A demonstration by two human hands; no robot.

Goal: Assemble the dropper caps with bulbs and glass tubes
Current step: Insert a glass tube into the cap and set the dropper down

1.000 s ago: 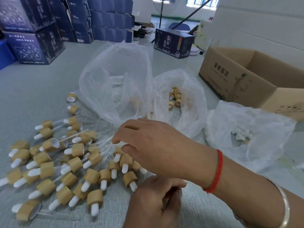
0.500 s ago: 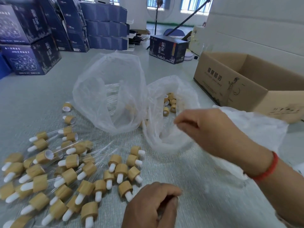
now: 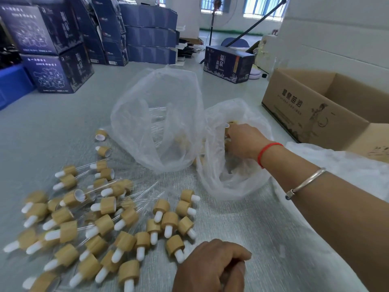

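Observation:
Several bamboo-coloured dropper caps with white bulbs lie on the grey table at lower left, some with clear glass tubes fitted. My right hand reaches into the middle plastic bag that holds loose bamboo caps; its fingers are down among the caps, and what they hold is hidden. My left hand rests as a closed fist at the bottom edge, and whether it holds anything does not show. A larger clear bag with glass tubes stands to the left of the cap bag.
An open cardboard box stands at the right. A white plastic bag lies under my right forearm. Dark blue cartons are stacked at the back left, and one dark blue box sits at the back centre.
My right hand left the pile of assembled caps, crossed to the right and went down into the cap bag. The left fist stayed at the bottom edge.

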